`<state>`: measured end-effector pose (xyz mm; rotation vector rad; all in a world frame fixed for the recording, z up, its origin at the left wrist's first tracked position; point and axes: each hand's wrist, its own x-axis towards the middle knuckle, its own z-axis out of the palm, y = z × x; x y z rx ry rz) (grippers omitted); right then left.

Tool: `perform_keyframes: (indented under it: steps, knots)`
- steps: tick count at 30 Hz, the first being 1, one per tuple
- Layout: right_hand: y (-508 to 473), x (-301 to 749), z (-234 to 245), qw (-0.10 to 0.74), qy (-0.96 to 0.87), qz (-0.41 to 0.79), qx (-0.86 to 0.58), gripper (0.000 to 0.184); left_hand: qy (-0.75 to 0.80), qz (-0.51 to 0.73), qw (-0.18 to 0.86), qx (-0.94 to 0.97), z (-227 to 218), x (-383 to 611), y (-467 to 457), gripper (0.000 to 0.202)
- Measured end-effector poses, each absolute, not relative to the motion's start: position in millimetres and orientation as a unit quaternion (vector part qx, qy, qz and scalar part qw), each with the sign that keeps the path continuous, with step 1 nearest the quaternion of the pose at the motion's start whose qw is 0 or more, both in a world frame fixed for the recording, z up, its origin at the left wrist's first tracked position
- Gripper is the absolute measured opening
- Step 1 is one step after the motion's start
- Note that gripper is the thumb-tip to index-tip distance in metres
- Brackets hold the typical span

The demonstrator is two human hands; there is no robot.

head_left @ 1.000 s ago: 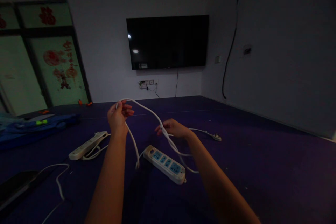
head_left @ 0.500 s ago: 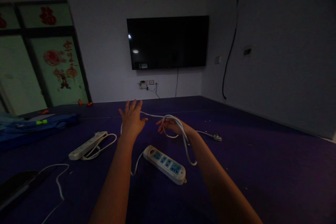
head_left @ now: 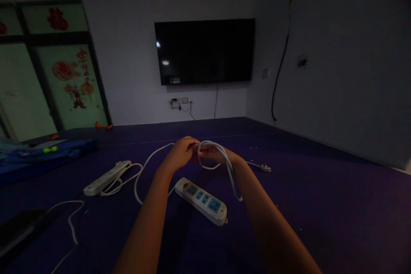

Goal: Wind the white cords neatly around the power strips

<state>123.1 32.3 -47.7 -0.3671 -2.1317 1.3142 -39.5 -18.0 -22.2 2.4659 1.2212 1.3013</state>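
A white power strip (head_left: 201, 201) with blue socket faces lies on the purple floor below my hands. Its white power cord (head_left: 138, 180) curves from the strip's far-left end round to my left hand (head_left: 182, 153). The fingers of that hand are bent over and closed on the cord, with their tips close to my right hand (head_left: 213, 153). Loops of the cord hang over my right hand, which is closed on them; some fingers are hidden behind the coil. The cord's plug (head_left: 264, 167) rests on the floor to the right.
A second white power strip (head_left: 107, 177) with a bundled cord lies at the left. Nearer is a dark flat object (head_left: 19, 227) with a white cable (head_left: 73, 222). Blue cloth (head_left: 70, 149) lies farther back. A television (head_left: 205, 51) hangs on the far wall.
My left hand has moved right and down from a spread position, closing on the cord beside my right hand. The cord at left now bows out in a wide loop. The right hand has barely moved.
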Motion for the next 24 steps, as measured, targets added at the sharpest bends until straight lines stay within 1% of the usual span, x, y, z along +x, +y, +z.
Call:
perform_keyframes:
  steps: [4,7,9,10,15,19,24]
  knots:
    - [34,136,-43,0.340,-0.781,0.491,-0.184,0.043,0.410,0.447,0.002,0.795,-21,-35,-19,0.025]
    - [35,149,-37,0.417,-0.718,0.496,-0.253,0.042,0.415,0.451,-0.033,0.790,-21,-35,-17,0.026]
    - [33,155,-31,0.470,-0.685,0.484,-0.275,0.045,0.422,0.445,-0.053,0.788,-22,-36,-16,0.025]
    - [32,157,-28,0.483,-0.685,0.470,-0.277,0.045,0.426,0.441,-0.062,0.787,-23,-37,-15,0.024]
    - [22,154,-17,0.452,-0.782,0.333,-0.269,0.030,0.444,0.418,-0.087,0.787,-24,-38,-15,0.021]
    - [16,145,-14,0.459,-0.811,0.218,-0.291,0.014,0.452,0.415,-0.088,0.785,-24,-38,-16,0.022]
    - [9,138,-10,0.467,-0.811,0.135,-0.326,0.015,0.471,0.416,-0.095,0.772,-27,-36,-14,0.023]
